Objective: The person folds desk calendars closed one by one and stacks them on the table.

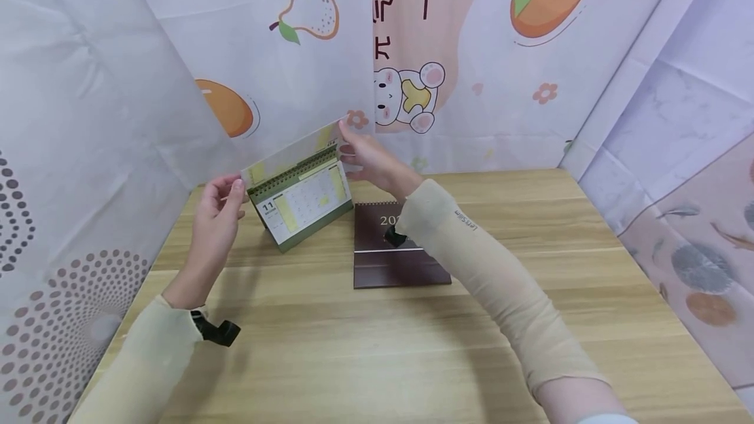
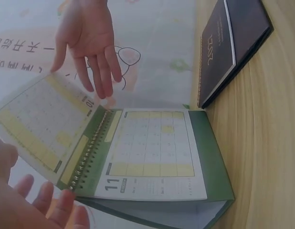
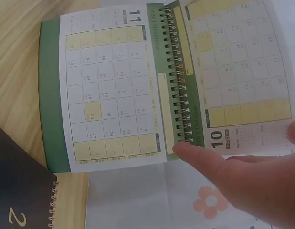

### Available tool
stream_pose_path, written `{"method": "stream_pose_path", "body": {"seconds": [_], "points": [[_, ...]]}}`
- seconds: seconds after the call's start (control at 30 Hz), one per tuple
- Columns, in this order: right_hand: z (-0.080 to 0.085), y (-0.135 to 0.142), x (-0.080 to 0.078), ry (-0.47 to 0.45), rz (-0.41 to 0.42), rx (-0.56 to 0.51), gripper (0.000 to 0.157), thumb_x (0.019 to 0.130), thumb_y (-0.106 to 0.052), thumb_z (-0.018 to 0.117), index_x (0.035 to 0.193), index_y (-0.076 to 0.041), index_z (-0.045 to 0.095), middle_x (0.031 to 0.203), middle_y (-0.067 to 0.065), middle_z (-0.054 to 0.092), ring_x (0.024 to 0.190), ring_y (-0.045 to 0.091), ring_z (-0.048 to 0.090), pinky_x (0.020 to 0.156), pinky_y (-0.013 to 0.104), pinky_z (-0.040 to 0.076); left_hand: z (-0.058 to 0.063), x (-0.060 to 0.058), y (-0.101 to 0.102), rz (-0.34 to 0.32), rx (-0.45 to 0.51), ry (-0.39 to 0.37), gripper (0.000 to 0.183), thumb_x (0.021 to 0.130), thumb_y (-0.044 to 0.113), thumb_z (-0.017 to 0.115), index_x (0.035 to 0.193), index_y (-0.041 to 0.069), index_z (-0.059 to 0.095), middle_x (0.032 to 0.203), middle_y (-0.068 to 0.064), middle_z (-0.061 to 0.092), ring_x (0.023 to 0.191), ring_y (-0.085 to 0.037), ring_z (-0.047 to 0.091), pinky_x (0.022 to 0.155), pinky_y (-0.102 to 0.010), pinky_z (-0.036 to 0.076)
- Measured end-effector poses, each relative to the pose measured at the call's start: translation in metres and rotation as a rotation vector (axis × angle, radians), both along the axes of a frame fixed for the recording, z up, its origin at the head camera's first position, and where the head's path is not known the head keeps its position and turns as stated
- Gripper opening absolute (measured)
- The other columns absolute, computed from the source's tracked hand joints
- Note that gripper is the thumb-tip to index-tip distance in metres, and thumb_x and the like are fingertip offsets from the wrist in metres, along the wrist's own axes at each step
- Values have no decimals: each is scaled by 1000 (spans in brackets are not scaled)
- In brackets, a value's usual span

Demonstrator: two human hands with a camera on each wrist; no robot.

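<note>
A green spiral-bound desk calendar (image 1: 306, 205) stands angled at the back left of the table, its November page (image 3: 109, 90) facing front. The October page (image 2: 47, 124) is lifted above the coil, slanting up and away. My left hand (image 1: 220, 208) is at the calendar's left side, thumb by the lifted page's edge and loosely bent fingers near the coil end. At the opposite side is my right hand (image 1: 371, 159), its thumb at the page's upper corner. In the right wrist view, one right fingertip overlaps the coil's end (image 3: 183, 136).
A dark maroon desk calendar (image 1: 400, 270) with a spiral top stands right of the green one, partly behind my right forearm. Behind the wooden table (image 1: 365, 345) hangs a white curtain (image 1: 247, 12) with fruit prints. Patterned cloth borders both sides.
</note>
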State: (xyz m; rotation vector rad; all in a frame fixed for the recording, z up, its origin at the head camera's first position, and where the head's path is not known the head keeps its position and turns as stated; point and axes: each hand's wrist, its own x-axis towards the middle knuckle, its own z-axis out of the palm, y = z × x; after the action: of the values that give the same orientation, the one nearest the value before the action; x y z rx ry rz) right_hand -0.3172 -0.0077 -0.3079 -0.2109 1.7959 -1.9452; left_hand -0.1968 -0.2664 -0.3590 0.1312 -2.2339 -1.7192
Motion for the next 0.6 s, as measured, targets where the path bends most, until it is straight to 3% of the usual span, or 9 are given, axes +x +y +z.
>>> {"method": "stream_pose_path", "body": {"seconds": [0.13,0.23,0.37,0.6], "points": [[3,4,0,3,7,18,74,106,-55,41,162,-12,21,163,19,26,148,34,31,115,50,34,1,4,-4,-45,-11,-79,33,104,51,46,124,24,47,117,2,50,103,-7,57,88,-30,45],[2,7,0,-1,14,13,76,105,-57,41,162,-11,20,163,19,26,148,34,31,116,50,33,2,6,-7,-105,-19,-143,42,104,56,41,121,18,49,114,1,55,100,-10,61,86,-28,48],[2,11,1,11,31,4,79,105,-59,37,161,-6,21,163,19,27,148,34,30,117,51,31,7,9,-8,-246,-26,-180,61,105,59,36,119,2,55,107,-5,65,94,-14,68,82,-23,53],[4,20,2,46,53,69,78,104,-62,39,160,-9,25,161,14,34,147,29,34,118,53,27,16,13,-7,-513,54,-146,61,109,53,30,108,-2,57,99,-9,69,87,-20,71,85,-28,56]]}}
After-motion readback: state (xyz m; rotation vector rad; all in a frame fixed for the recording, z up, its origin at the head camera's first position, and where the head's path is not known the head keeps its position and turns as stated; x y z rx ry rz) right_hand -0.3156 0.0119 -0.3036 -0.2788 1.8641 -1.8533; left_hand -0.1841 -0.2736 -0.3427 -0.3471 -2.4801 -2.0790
